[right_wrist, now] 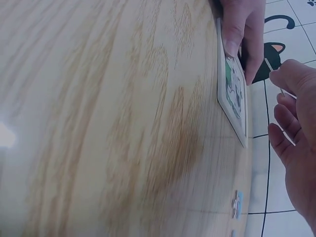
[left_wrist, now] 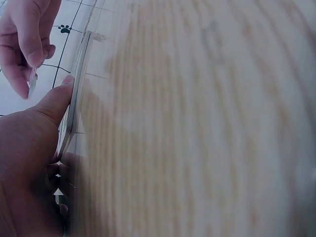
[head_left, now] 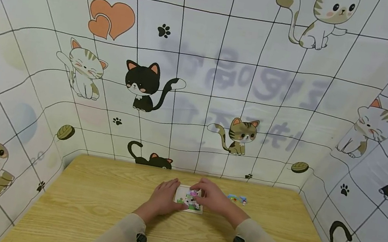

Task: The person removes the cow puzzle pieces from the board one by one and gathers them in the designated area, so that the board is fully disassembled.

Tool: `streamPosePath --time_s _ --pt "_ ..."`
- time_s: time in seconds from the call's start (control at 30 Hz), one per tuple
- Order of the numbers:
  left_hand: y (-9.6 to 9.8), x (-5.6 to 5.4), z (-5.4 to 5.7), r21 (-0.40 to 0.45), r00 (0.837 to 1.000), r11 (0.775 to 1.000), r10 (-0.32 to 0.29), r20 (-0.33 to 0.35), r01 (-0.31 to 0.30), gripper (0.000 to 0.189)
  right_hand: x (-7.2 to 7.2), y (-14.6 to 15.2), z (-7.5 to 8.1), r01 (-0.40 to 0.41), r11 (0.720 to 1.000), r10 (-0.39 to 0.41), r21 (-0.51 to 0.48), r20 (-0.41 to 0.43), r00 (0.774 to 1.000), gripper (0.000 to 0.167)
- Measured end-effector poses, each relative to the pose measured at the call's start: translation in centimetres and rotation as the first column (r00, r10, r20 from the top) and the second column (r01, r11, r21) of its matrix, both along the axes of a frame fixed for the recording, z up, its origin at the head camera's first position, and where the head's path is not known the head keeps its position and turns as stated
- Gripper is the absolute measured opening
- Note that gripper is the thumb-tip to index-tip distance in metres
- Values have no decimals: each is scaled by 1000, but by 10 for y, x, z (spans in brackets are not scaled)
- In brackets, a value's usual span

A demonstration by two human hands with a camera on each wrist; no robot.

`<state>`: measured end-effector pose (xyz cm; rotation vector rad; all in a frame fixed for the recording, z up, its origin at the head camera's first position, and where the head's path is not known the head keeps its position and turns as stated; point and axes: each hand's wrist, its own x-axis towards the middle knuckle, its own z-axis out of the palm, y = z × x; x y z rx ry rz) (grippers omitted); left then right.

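A small white-framed jigsaw puzzle board [head_left: 195, 211] with a coloured picture lies on the table. My left hand [head_left: 164, 198] rests at its left side, fingers stretched along the edge and thumb on the near edge. In the right wrist view the left thumb [right_wrist: 231, 45] touches the board [right_wrist: 223, 94]. Above the board, my right hand [head_left: 209, 194] pinches a thin puzzle piece [head_left: 193, 192] with pink on it. Edge-on, that piece [left_wrist: 33, 83] shows between thumb and fingers in the left wrist view, apart from the board.
Loose coloured puzzle pieces [head_left: 232, 197] lie on the wooden table [head_left: 95, 203] to the right of the board, past the right hand. A white cloth wall [head_left: 191, 137] printed with cats and grid lines encloses the table's back and sides.
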<state>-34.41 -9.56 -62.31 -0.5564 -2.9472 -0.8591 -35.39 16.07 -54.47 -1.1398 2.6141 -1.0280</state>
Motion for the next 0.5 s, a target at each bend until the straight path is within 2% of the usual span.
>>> streamPosePath --time_s 0.33,0.5 --pt "0 0 0 1 1000 1000 -2 4 2 104 9 18 1 42 998 -42 -44 -15 999 31" --pt "1 2 3 -18 1000 1000 4 8 -4 105 13 28 0 54 996 -55 -78 -21 998 31"
